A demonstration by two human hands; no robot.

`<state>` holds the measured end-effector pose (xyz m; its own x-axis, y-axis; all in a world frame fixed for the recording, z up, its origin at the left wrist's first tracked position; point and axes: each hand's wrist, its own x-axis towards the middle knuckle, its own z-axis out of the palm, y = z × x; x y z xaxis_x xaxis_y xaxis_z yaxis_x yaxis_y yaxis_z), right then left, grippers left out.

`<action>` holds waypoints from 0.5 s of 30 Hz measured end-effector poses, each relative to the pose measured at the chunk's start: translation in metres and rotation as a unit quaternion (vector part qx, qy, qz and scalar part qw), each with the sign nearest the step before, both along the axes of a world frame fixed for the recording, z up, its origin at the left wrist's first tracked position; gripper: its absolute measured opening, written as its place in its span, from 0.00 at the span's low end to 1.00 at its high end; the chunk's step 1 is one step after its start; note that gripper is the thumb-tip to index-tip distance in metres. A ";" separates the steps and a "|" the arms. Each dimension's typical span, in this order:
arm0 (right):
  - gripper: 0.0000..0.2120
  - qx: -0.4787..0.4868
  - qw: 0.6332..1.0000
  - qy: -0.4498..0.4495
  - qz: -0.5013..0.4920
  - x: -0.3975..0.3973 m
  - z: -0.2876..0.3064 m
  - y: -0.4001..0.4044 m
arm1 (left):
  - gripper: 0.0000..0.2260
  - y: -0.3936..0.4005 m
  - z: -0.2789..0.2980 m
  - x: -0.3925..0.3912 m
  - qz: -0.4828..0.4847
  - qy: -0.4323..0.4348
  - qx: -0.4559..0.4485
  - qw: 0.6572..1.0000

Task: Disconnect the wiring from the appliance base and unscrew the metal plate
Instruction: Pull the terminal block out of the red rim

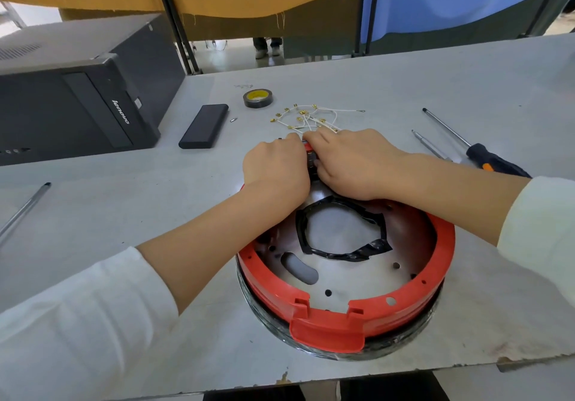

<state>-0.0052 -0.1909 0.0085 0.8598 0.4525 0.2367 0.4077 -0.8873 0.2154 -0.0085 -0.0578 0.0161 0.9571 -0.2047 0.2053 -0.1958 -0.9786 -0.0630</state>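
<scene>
A round appliance base with a red plastic ring (435, 279) lies on the table in front of me. Inside it sits a metal plate (357, 279) with several holes and a central opening edged in black tape (345, 253). At the ring's far edge, my left hand (275, 169) and my right hand (348, 164) are pressed together, fingers curled around a small dark part that they mostly hide. Just beyond my hands lies a loose bundle of white wires with brass terminals (311, 117).
A roll of black tape (258, 98) and a black rectangular case (203, 126) lie further back. A black computer tower (77, 96) lies at the left. Screwdrivers (479, 148) rest at the right, a thin metal rod (25, 211) at the left.
</scene>
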 end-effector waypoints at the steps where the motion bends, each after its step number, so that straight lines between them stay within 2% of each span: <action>1: 0.19 -0.001 1.000 -0.001 0.001 0.000 0.000 0.000 | 0.12 0.000 0.000 0.000 0.000 -0.002 0.002 1.000; 7: 0.18 0.012 1.000 0.003 -0.024 0.000 0.000 0.005 | 0.12 -0.004 -0.002 0.001 0.010 -0.010 0.000 1.000; 11: 0.17 0.022 0.999 0.041 -0.005 0.001 0.005 0.002 | 0.11 0.000 -0.001 0.002 -0.014 -0.004 0.000 1.000; 15: 0.15 0.127 0.985 0.113 -0.033 -0.001 0.013 0.000 | 0.12 0.004 0.002 -0.001 -0.021 0.005 -0.020 1.000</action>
<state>-0.0065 -0.1912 0.0218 0.9290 0.3447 0.1345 0.3594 -0.9271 -0.1063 -0.0098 -0.0534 0.0177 0.9498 -0.2361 0.2051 -0.2369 -0.9713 -0.0213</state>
